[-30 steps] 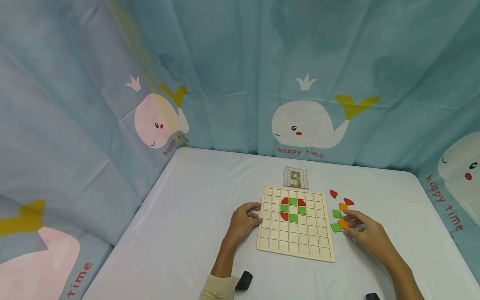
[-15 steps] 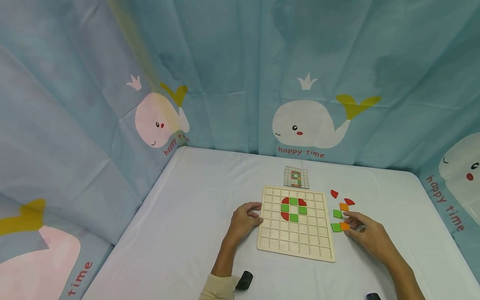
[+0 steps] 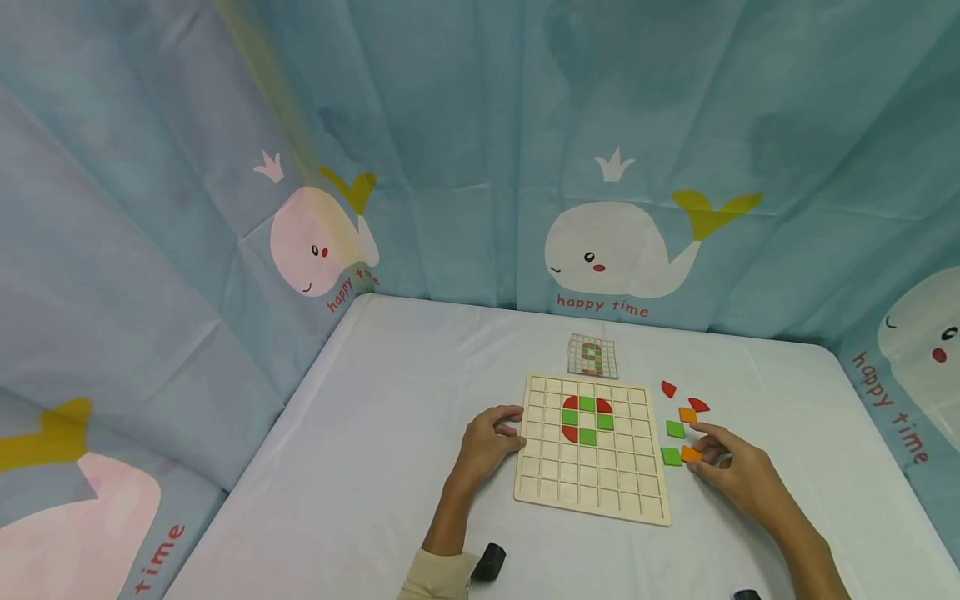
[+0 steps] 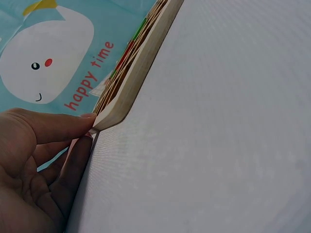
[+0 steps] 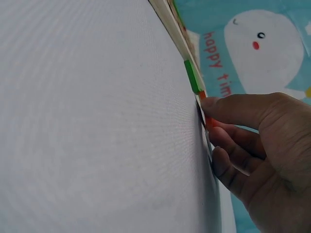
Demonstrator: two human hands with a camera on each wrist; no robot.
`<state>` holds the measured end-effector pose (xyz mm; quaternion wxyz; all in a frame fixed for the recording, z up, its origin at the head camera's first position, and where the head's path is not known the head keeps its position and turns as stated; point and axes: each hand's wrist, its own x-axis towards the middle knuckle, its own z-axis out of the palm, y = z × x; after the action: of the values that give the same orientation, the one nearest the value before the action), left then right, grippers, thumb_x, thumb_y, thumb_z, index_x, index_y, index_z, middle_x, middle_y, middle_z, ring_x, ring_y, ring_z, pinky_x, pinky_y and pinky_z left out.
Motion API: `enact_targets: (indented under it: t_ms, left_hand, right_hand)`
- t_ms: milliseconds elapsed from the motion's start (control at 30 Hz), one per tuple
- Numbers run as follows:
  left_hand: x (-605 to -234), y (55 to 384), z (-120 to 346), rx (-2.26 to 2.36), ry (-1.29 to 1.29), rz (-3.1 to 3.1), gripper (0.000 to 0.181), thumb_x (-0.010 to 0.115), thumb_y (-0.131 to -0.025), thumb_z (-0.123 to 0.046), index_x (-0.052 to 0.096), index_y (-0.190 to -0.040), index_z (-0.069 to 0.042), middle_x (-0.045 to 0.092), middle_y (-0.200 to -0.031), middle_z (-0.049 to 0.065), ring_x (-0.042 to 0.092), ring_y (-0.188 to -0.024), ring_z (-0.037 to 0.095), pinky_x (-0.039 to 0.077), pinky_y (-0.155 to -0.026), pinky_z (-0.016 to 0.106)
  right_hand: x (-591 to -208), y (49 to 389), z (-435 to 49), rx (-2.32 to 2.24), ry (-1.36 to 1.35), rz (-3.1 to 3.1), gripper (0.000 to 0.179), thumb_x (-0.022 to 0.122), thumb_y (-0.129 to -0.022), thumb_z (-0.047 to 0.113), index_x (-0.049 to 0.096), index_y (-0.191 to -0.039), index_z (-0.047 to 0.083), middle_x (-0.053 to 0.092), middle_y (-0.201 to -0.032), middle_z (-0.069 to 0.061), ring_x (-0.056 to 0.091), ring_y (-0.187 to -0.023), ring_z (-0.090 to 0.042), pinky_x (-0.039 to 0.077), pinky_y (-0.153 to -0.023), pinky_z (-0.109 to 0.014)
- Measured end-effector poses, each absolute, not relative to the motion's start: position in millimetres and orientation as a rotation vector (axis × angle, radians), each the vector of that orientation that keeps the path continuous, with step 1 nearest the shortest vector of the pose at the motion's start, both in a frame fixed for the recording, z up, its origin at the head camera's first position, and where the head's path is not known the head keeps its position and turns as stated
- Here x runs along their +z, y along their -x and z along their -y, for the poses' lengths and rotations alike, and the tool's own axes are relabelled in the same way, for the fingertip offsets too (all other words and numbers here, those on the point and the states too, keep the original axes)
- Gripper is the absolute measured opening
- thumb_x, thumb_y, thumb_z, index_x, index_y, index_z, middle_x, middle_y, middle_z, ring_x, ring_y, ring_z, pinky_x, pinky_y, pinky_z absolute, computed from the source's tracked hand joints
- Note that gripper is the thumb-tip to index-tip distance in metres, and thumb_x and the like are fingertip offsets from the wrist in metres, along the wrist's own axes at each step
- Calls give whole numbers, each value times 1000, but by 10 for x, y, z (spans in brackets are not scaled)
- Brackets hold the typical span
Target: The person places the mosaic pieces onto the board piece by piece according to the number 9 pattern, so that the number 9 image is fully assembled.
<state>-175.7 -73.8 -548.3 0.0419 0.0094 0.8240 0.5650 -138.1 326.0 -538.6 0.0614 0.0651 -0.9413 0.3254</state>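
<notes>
My left hand (image 3: pixel 486 443) grips the left edge of a pale wooden grid board (image 3: pixel 585 479); in the left wrist view its thumb (image 4: pixel 63 127) rests on the board's rim. Green square tiles (image 3: pixel 588 437) and red quarter-circle tiles form a ring in the board's upper middle. Right of the board, my right hand (image 3: pixel 738 471) pinches an orange square tile (image 3: pixel 690 454) low at the table. The right wrist view shows the thumb against this orange tile, next to a green tile (image 5: pixel 192 76). The fingers partly hide the orange tile.
Beyond the hand lie another green tile (image 3: pixel 675 429), a second orange tile (image 3: pixel 687 414) and two red quarter-circle tiles (image 3: pixel 669 389). A small pattern card (image 3: pixel 592 356) lies behind the board. A black object (image 3: pixel 489 562) is beside the left wrist. Whale-print curtains surround the white table.
The orange tile at my right hand has slid slightly right and off the green tile beside it. My left hand keeps its place on the board's edge.
</notes>
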Motion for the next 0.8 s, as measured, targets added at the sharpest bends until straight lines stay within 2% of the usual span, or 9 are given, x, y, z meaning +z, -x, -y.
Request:
enact_targets:
  t_ms: [267, 800]
  left_hand:
    - [-5474, 1759, 745, 1726, -22, -2527, 48, 82, -85, -4, 73, -132, -10, 75, -123, 6, 69, -99, 17, 56, -85, 36]
    - [-5500, 1765, 738, 1733, -9, -2510, 49, 81, -86, -3, 72, -133, -10, 74, -122, 5, 68, -98, 16, 56, -82, 32]
  right_hand:
    - [-5379, 1398, -3238, 986, -215, 2814, 59, 90, -83, 7, 65, -137, 4, 73, -99, -4, 58, -82, -1, 50, -69, -11]
    - [-5380, 1412, -3120, 1060, -247, 2719, 54, 89, -84, 4, 68, -134, 3, 74, -100, -7, 59, -81, 2, 47, -66, -13]
